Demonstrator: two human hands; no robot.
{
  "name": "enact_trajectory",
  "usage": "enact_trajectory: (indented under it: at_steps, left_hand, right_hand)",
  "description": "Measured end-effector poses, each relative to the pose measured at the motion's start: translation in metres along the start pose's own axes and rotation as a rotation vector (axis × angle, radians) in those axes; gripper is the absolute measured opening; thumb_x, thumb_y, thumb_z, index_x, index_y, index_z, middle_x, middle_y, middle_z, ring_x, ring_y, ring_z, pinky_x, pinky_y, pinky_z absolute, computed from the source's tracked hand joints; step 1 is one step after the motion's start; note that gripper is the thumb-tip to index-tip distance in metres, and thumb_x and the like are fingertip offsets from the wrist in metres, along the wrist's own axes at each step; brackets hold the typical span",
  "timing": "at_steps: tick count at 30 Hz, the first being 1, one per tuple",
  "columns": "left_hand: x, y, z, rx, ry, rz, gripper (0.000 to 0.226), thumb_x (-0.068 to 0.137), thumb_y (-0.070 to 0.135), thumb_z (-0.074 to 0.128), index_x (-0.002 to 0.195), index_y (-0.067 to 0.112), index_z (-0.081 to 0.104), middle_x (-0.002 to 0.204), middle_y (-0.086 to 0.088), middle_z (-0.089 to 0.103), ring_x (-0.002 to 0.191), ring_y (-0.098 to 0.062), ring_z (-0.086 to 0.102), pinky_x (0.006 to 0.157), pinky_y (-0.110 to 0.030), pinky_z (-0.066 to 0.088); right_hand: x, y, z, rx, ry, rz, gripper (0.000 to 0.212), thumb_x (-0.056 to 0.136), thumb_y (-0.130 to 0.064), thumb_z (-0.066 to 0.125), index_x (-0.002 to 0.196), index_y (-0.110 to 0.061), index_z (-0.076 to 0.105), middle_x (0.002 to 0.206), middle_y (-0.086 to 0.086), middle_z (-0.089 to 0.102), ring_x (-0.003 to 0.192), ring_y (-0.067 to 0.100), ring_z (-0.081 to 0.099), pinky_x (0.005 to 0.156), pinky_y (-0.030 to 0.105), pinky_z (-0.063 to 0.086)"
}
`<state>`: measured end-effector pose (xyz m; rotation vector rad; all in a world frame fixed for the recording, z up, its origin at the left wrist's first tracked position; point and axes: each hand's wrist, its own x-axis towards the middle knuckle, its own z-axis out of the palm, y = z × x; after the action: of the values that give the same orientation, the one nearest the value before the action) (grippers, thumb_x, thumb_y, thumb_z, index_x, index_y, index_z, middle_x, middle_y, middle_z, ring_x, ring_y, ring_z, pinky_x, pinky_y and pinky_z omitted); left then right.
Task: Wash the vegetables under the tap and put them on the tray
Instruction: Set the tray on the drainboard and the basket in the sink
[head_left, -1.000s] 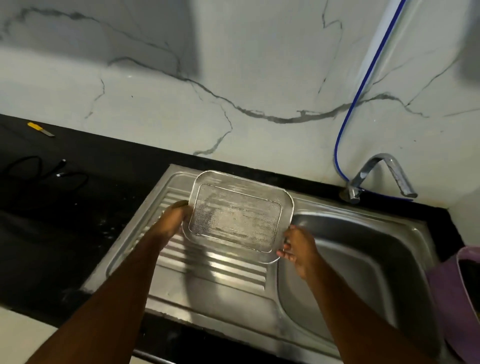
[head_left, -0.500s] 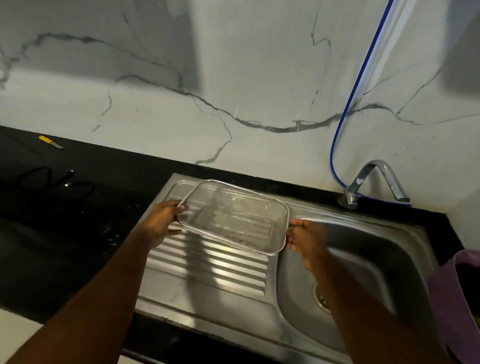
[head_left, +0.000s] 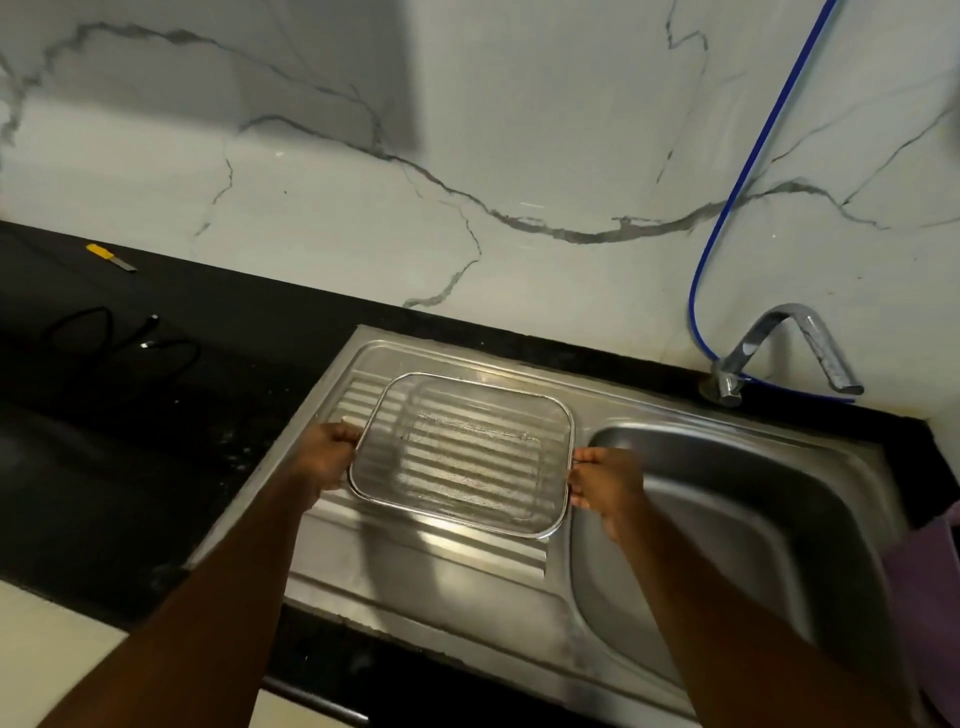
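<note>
Head view: both hands grip a mesh tray over the ribbed drainboard.
Left hand and right hand pinch its short ends; its long side runs left to right, and the fingers are hidden under the rim.

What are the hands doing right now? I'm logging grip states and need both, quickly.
Left hand: gripping the left rim of the mesh tray.
Right hand: gripping the tray's right rim, over the draining board.

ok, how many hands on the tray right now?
2. The left hand grips the mesh tray's left rim; the right hand grips its right rim, above the drainboard.
</note>
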<state>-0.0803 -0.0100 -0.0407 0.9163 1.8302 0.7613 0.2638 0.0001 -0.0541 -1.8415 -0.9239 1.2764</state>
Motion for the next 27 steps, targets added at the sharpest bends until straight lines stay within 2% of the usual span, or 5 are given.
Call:
enact_trajectory:
  at_steps: [7,10,14,20,27]
  left_hand:
    - [0.001,0.001,0.002,0.145,0.069,0.047,0.029,0.087,-0.01,0.051,0.08,0.011,0.07,0.067,-0.005,0.062,0.059,-0.017,0.056,0.046,-0.024,0.043]
    - [0.005,0.002,0.004,0.202,0.217,0.103,0.016,0.084,-0.001,0.063,0.093,0.011,0.067,0.083,-0.011,0.067,0.076,-0.027,0.063,0.065,-0.036,0.051]
    - [0.009,0.022,0.018,0.3,0.299,0.181,0.039,0.082,0.021,0.075,0.118,0.017,0.059,0.094,-0.012,0.07,0.083,-0.028,0.068,0.076,-0.042,0.057]
    - [0.001,0.089,0.106,0.368,0.136,0.381,0.025,0.084,0.026,0.073,0.106,0.02,0.063,0.087,-0.005,0.071,0.088,-0.028,0.065,0.086,-0.039,0.052]
    - [-0.065,0.169,0.283,0.556,-0.33,0.674,0.011,0.085,0.021,0.07,0.08,0.028,0.063,0.071,0.002,0.069,0.072,-0.023,0.069,0.065,-0.029,0.05]
  right_hand:
    - [0.003,0.0,0.005,-0.042,0.028,0.023,0.028,0.084,0.01,0.063,0.076,-0.015,0.07,0.091,0.02,0.076,0.085,0.039,0.075,0.077,0.051,0.064]
    - [0.003,-0.002,0.003,-0.027,0.022,0.043,0.026,0.083,0.009,0.065,0.074,-0.015,0.068,0.088,0.021,0.074,0.075,0.032,0.07,0.078,0.054,0.063]
    - [0.001,-0.011,-0.007,0.035,0.025,0.051,0.027,0.083,0.006,0.072,0.075,-0.018,0.063,0.083,0.012,0.068,0.073,0.023,0.063,0.068,0.042,0.059]
    - [-0.002,-0.017,-0.068,0.099,0.125,0.042,0.022,0.085,-0.001,0.072,0.075,-0.019,0.064,0.083,0.008,0.066,0.068,0.018,0.062,0.061,0.036,0.057]
    - [-0.039,0.009,-0.197,0.151,0.364,-0.013,0.017,0.09,-0.002,0.068,0.079,-0.015,0.068,0.082,0.009,0.07,0.065,0.017,0.066,0.057,0.032,0.06]
